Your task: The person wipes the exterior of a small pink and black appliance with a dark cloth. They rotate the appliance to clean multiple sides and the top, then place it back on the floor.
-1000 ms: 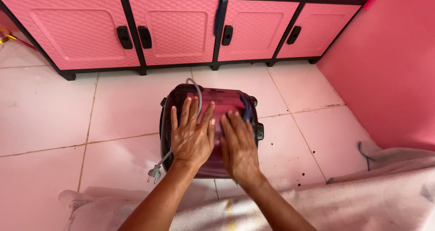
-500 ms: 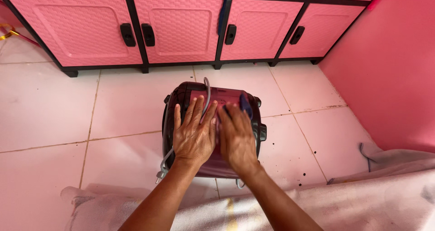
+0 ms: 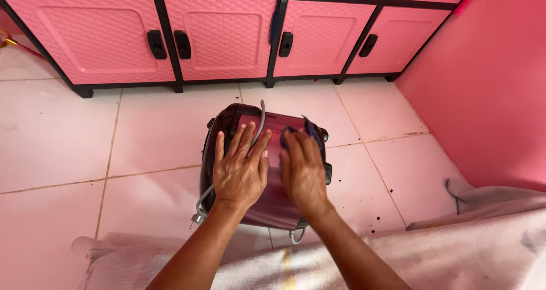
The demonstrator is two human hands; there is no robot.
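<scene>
Both hands flat on the dark-red appliance (image 3: 267, 170), left hand (image 3: 240, 173) open, right hand (image 3: 304, 173) pressing a blue cloth (image 3: 310, 132), now slightly nearer.

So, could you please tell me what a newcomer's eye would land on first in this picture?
Most striking are the two hands pressed flat on a dark maroon appliance on the pale tiled floor: the left hand beside a grey power cord, the right hand over a blue cloth. Behind it runs a row of pink cabinet doors with black handles, and a pink wall rises on the right.
</scene>
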